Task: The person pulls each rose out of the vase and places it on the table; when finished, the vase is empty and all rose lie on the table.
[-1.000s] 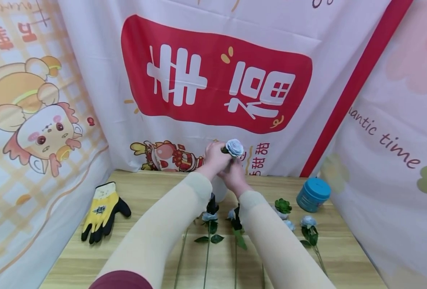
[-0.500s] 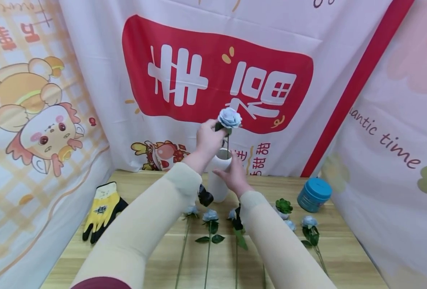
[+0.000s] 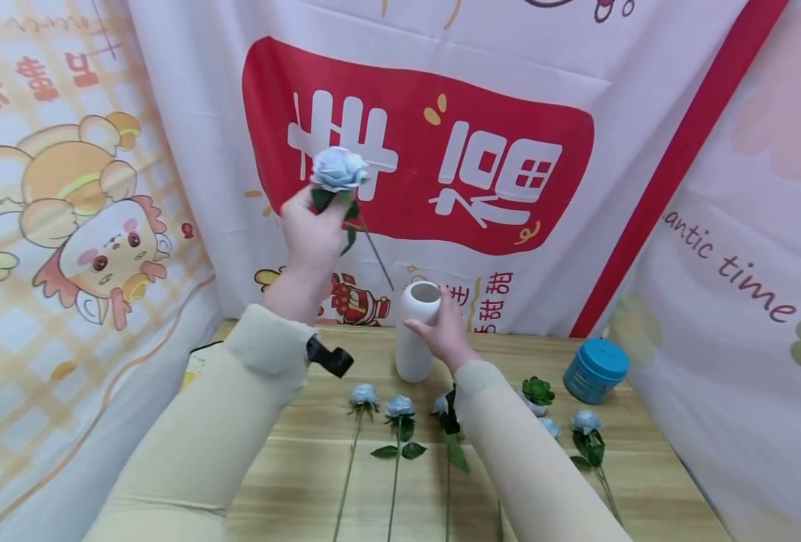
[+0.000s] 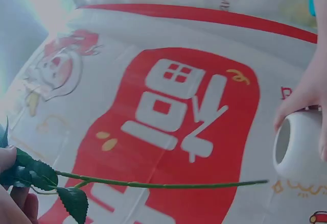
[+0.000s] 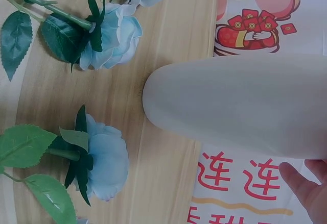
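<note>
My left hand [image 3: 314, 235] pinches a pale blue artificial rose [image 3: 339, 168] just under its bloom, up in front of the backdrop. Its green stem [image 4: 153, 185] slants down, with the tip short of the vase mouth. A tall white vase [image 3: 414, 350] stands upright at the back of the table. Curled round its upper part, below the rim, is my right hand [image 3: 446, 331], thumb toward the front. In the right wrist view only the thumb side [image 5: 302, 189] of that hand shows beside the vase; the other fingers are hidden behind it.
Several blue roses [image 3: 400, 407] lie on the wooden table [image 3: 292, 452], stems toward me. To the right are a small potted succulent [image 3: 538, 391] and a blue lidded tub [image 3: 596, 370]. A yellow glove [image 3: 196, 363] is mostly hidden behind my left sleeve. Printed cloth [image 3: 197, 150] closes off the back and sides.
My left hand has risen and moved left with the rose, so its stem is now out of the vase mouth. The right hand, earlier close to the left, stays on the vase.
</note>
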The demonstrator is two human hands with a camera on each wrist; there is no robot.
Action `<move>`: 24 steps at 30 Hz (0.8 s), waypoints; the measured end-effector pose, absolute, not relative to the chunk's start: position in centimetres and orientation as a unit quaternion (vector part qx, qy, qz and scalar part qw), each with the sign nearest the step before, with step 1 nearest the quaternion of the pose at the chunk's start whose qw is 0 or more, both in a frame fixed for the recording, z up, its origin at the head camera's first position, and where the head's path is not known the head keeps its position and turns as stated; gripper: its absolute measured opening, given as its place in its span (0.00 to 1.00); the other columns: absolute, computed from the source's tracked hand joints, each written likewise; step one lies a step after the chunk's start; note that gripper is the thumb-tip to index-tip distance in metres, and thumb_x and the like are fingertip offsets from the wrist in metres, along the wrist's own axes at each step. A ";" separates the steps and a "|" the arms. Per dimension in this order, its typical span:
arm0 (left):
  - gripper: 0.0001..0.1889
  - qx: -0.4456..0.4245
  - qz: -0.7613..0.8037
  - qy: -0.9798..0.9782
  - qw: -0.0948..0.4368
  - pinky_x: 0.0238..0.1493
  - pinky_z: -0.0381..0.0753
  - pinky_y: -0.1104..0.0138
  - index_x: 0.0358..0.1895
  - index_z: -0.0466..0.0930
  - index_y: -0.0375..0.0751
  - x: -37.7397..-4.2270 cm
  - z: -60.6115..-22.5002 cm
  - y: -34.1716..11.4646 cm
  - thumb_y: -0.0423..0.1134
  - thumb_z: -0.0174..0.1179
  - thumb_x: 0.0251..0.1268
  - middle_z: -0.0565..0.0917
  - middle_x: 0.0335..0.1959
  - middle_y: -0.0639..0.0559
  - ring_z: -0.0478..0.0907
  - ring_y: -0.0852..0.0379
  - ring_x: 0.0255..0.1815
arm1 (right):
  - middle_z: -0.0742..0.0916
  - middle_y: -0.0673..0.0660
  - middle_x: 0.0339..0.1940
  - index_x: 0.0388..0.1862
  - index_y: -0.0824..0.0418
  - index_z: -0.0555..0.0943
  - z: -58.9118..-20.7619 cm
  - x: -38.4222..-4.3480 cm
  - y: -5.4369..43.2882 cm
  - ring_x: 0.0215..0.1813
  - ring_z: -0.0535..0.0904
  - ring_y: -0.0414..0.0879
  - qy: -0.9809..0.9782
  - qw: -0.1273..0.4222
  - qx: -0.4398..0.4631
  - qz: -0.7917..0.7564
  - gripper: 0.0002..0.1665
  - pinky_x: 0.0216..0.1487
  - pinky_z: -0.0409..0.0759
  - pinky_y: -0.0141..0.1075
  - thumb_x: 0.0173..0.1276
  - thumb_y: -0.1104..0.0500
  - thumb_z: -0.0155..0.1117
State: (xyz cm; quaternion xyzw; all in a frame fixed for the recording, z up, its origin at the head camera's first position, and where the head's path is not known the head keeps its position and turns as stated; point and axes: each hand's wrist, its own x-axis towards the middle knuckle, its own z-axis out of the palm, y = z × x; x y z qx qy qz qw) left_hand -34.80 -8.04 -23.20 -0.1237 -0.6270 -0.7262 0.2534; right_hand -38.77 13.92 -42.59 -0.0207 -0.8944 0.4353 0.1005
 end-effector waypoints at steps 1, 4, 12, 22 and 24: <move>0.18 -0.117 -0.725 -0.629 0.254 0.59 0.78 0.58 0.56 0.83 0.37 -34.6 -23.2 -8.7 0.40 0.64 0.67 0.84 0.54 0.48 0.79 0.50 0.55 | 0.64 0.61 0.73 0.81 0.51 0.46 -42.6 -38.8 13.9 0.71 0.63 0.57 -0.894 0.099 -0.022 0.436 0.62 0.69 0.66 0.53 0.59 0.45 0.76; 0.20 -0.086 -0.707 -0.662 0.234 0.59 0.77 0.57 0.57 0.82 0.38 -34.2 -24.0 -10.3 0.46 0.64 0.67 0.82 0.57 0.48 0.78 0.49 0.57 | 0.64 0.60 0.74 0.81 0.49 0.46 -42.7 -38.8 14.0 0.72 0.63 0.56 -0.894 0.094 -0.028 0.437 0.62 0.69 0.65 0.53 0.59 0.44 0.75; 0.22 -0.042 -0.589 -0.807 0.017 0.53 0.79 0.47 0.53 0.80 0.32 -34.7 -33.6 -13.3 0.49 0.64 0.68 0.82 0.51 0.35 0.80 0.38 0.48 | 0.64 0.60 0.73 0.81 0.49 0.46 -42.6 -38.9 14.0 0.71 0.63 0.56 -0.896 0.092 -0.035 0.433 0.62 0.68 0.66 0.54 0.59 0.44 0.76; 0.19 0.015 -0.475 -0.873 -0.107 0.28 0.70 0.64 0.21 0.64 0.41 -35.0 -49.8 -14.8 0.37 0.62 0.69 0.66 0.20 0.51 0.67 0.54 0.23 | 0.65 0.60 0.72 0.81 0.48 0.47 -42.6 -39.0 14.1 0.70 0.64 0.56 -0.896 0.094 -0.027 0.432 0.62 0.67 0.67 0.54 0.58 0.42 0.76; 0.19 0.023 -0.462 -0.879 -0.113 0.25 0.69 0.64 0.21 0.64 0.40 -35.0 -51.6 -15.1 0.36 0.63 0.67 0.64 0.19 0.51 0.65 0.53 0.21 | 0.65 0.60 0.72 0.81 0.48 0.47 -42.6 -39.0 14.1 0.70 0.64 0.56 -0.896 0.093 -0.028 0.432 0.62 0.67 0.67 0.53 0.58 0.42 0.76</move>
